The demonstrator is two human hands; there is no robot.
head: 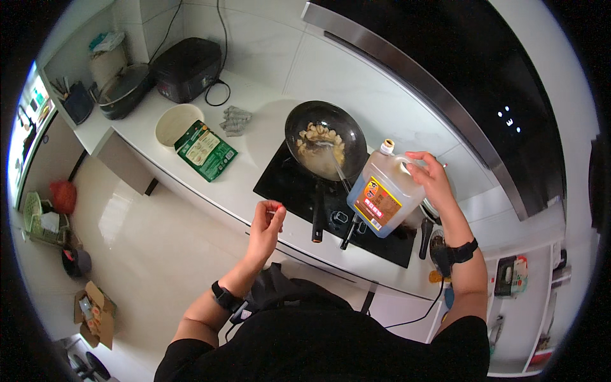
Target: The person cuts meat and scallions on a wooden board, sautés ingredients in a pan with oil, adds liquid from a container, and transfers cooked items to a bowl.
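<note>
My right hand (429, 179) grips the handle of a translucent plastic jug (405, 184) holding dark liquid. The jug leans over the stove's right part, its neck uncapped. A yellow and brown label with writing faces me. My left hand (265, 229) hovers before the stove's front edge with curled fingers. Some red shows at its fingertips; whether that is a small object is unclear. Pale food pieces (329, 136) lie in cloudy liquid inside a black wok (353, 129). A metal utensil (335, 164) rests in the wok, its handle passing behind the jug.
Beneath the wok is a black glass cooktop (293, 184). Left of it are a grey cloth (236, 120), a green packet (206, 152) and a cream bowl (177, 123). A black appliance (188, 67) stands farther back. The range hood (410, 79) overhangs at right. An open carton (95, 315) sits lower left.
</note>
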